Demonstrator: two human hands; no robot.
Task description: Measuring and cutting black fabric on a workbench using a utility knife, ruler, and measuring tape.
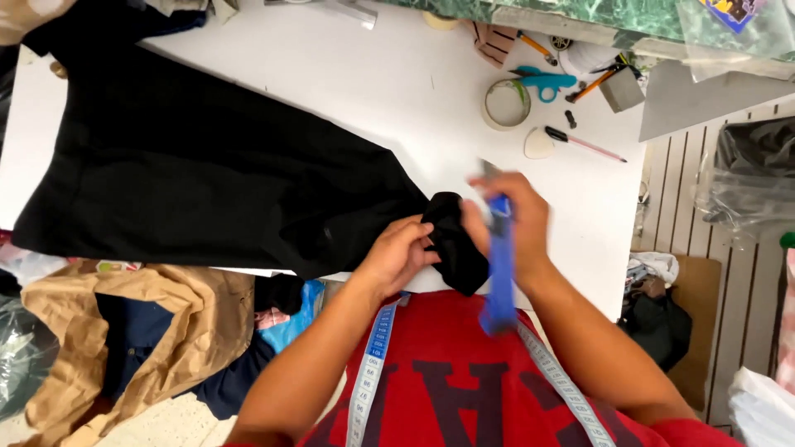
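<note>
Black garment [207, 174]: we see it spread across the white worktop [397, 91], its narrow end running down to the near edge, right between our two hands.
Left hand [399, 252]: we have it curled on the bunched end of the cloth, fingers pinching the fold from the left side.
Right hand [517, 219]: closed around a blue-handled tool [499, 265], pressed against the same bunched end from the right; the handle points down toward our red shirt [464, 372].
Tool tip: blurred by motion, so we cannot tell what kind of blade or point it carries, nor whether it touches the cloth.
Tape measure [370, 372]: hanging round our neck, both ends cut off at the bottom edge.
Far side of the worktop: a roll of tape [506, 103], teal scissors [542, 83], a pencil [586, 145] and a pale chalk piece [538, 144], all well apart from the hands.
Left of us: crumpled brown paper [182, 314] below the worktop edge; what lies under it is hard to make out.
</note>
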